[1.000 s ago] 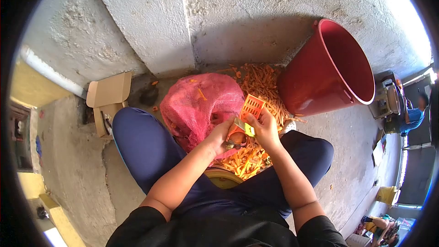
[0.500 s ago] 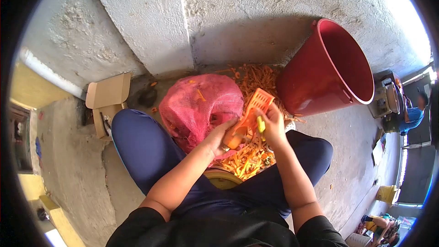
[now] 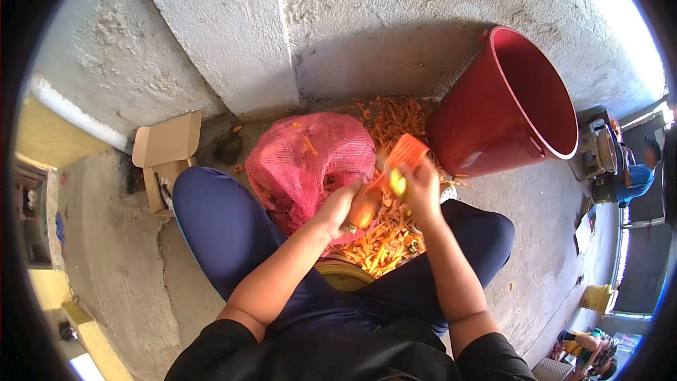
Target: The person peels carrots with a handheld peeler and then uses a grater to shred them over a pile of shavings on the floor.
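My left hand [image 3: 337,212] is wrapped round the lower end of a carrot [image 3: 364,213], held over a heap of orange peelings [image 3: 384,248]. My right hand [image 3: 423,190] grips an orange slotted tool [image 3: 407,150] against the carrot's upper part; motion smears this spot. Something bright yellow [image 3: 397,181] shows at the right fingers. Close beyond my left hand bulges a pink-red mesh sack [image 3: 310,159] with a few peel strips on it. Between my legs shows the rim of a yellow round container [image 3: 344,279], below the peelings.
A tall dark red bin [image 3: 469,123] leans at the right by the rough wall [image 3: 367,0]. More peelings [image 3: 398,116] lie behind the sack. An opened cardboard box [image 3: 166,142] stands at left. Far right are two people, one in a blue top [image 3: 638,183], and a yellow bucket [image 3: 597,299].
My right hand and the slotted tool have shifted and tilted slightly over the carrot, blurred by motion. My left hand has barely moved and keeps its grip.
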The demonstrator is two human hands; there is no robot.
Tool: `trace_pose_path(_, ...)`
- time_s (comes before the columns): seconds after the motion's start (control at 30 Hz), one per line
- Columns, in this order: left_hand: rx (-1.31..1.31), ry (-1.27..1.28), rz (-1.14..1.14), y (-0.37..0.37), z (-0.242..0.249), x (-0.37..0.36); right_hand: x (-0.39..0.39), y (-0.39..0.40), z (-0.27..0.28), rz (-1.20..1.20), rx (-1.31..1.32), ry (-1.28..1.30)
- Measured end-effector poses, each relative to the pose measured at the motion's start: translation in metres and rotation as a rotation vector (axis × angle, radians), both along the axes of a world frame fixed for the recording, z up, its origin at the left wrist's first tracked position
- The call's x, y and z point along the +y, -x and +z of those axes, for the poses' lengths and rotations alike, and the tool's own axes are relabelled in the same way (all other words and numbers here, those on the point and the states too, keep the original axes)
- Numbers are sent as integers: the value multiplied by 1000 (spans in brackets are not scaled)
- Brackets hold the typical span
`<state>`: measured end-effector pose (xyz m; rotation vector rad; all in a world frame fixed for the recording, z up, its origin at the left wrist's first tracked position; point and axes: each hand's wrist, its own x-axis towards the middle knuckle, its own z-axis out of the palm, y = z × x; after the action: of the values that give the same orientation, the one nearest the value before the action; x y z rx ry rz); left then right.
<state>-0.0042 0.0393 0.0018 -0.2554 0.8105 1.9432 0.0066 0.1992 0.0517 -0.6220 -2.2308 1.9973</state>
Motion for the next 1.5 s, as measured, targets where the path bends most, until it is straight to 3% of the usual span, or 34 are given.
trace_pose_path(0.07, 37, 50, 10, -11, 5, 1, 34, 18, -14, -187, 139, -124)
trace_pose_path(0.1, 57, 75, 11, -15, 11, 1, 46, 28, -12, -188, 150, -308)
trace_pose_path(0.17, -35, 97, 6, -10, 16, -1, 56, 25, -11, -235, 127, 123)
trace_pose_path(0.3, -103, -1, 37, -3, 6, -2, 14, 5, 1, -28, 67, 331)
trace_pose_path(0.43, -167, -66, 116, -3, 8, 2, -9, -11, 14, 230, -37, 251)
trace_pose_path(0.5, -197, -67, 165, -5, 11, 5, -16, -13, 4, 251, 35, 208)
trace_pose_path(0.53, -205, -74, 193, -5, 12, 6, -22, -11, -8, 229, 240, 133)
trace_pose_path(0.63, -204, -144, 131, -4, 5, 3, -18, -15, -2, 234, 129, 54)
trace_pose_path(0.8, -92, -96, 40, -4, 4, 2, 6, 2, -15, 27, 123, 103)
trace_pose_path(0.83, -95, -27, 27, -6, 10, 1, 18, 7, -12, -30, 103, 31)
trace_pose_path(0.87, -96, 43, 14, -7, 17, -1, 32, 17, -31, -135, 257, -129)
trace_pose_path(0.93, -119, 104, 2, -9, 23, -3, 49, 23, -16, -197, 174, 76)
trace_pose_path(0.97, -115, 17, -20, -7, 17, -3, 53, 24, -14, -197, 191, 185)
trace_pose_path(1.03, -107, -153, -60, -4, 4, -2, 37, 16, -8, -74, 151, 260)
trace_pose_path(1.2, -117, -8, 44, -5, 7, 4, -10, -9, 3, 210, 40, 181)
trace_pose_path(1.23, -118, 45, 66, -5, 3, 5, -17, -11, 0, 232, 159, 194)
trace_pose_path(1.37, -134, -123, 87, -7, 0, 1, -18, -16, -5, 297, 129, 37)
trace_pose_path(1.5, -90, -100, 135, -7, 17, 8, -11, -13, -5, 290, 90, -21)
